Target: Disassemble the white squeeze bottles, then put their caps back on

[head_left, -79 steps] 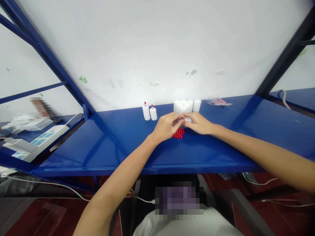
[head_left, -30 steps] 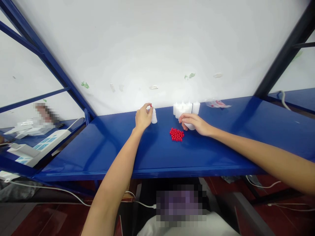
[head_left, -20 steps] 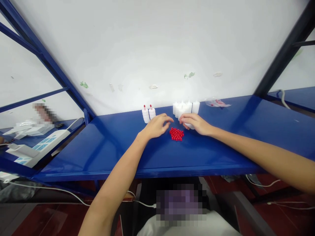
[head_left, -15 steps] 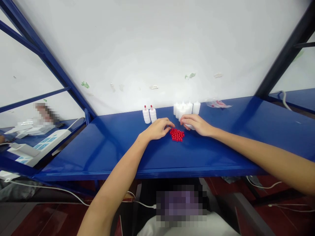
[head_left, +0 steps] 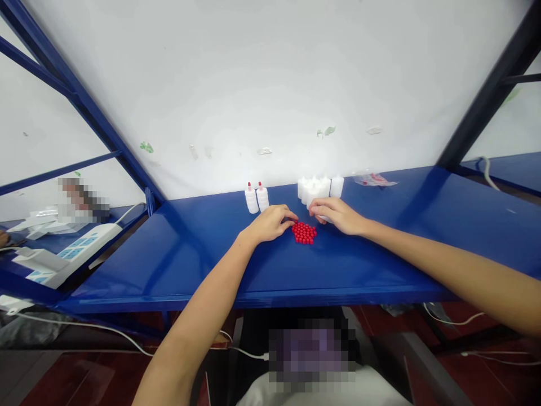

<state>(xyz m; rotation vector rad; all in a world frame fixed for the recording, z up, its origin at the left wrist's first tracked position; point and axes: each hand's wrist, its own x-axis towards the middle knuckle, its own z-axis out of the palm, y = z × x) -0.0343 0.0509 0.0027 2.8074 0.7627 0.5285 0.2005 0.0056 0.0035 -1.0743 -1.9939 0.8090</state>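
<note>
A cluster of small red caps lies on the blue table, standing close together. At its upper left edge, my left hand pinches a red cap between thumb and fingertips. Just right of the cluster, my right hand is curled round a white squeeze bottle, mostly hidden by the fingers. Beyond my right hand stands a group of white bottles with pale pointed tops. Behind my left hand are two white bottles with red caps on their tips, upright side by side.
A clear plastic bag with something red lies at the back right of the blue table. White wall rises behind. Blue frame posts flank the table. On the left, a white power strip and a person's blurred hand are visible.
My left fingertips have closed in on a cap at the cluster's edge. My right hand has barely shifted, and less of its bottle shows. The standing bottles have stayed put.
</note>
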